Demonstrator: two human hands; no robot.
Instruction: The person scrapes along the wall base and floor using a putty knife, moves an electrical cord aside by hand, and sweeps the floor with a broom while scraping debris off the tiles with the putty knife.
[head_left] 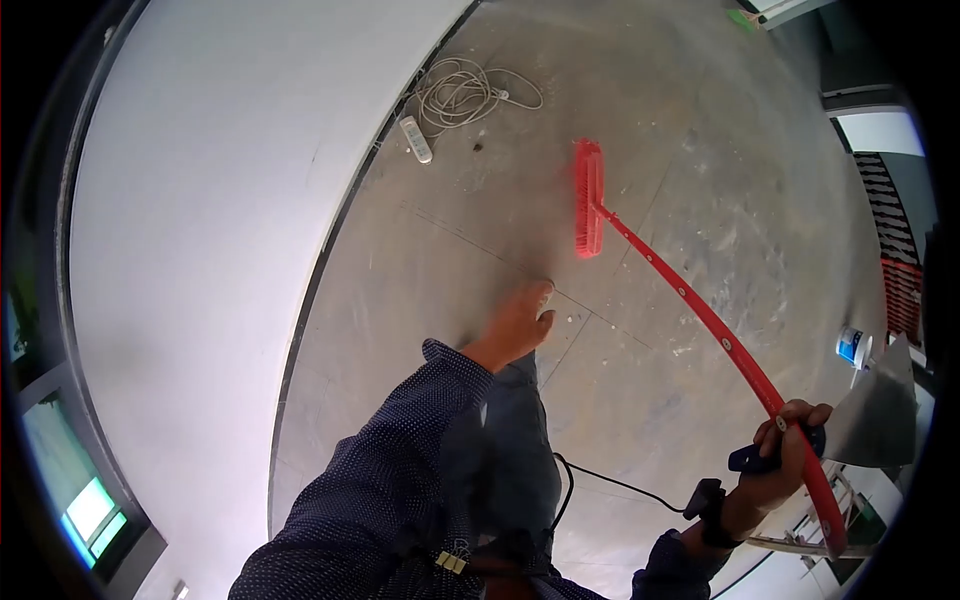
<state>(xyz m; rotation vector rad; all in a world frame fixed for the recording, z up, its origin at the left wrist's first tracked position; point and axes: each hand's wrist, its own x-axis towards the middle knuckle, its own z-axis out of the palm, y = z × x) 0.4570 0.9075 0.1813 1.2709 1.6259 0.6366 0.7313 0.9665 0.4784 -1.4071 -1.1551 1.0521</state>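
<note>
In our right hand (785,450), lower right, fingers clamp the red broom (682,291), its head (590,200) at upper centre; our left hand (515,325), thumb and fingers apart, could help steady it.

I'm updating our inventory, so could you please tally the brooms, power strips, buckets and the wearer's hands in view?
Brooms: 1, the red broom
Power strips: 1, the white power strip near the wall
Buckets: 1, the white-and-blue bucket
Hands: 2, the left hand and the right hand
Total: 5
</note>
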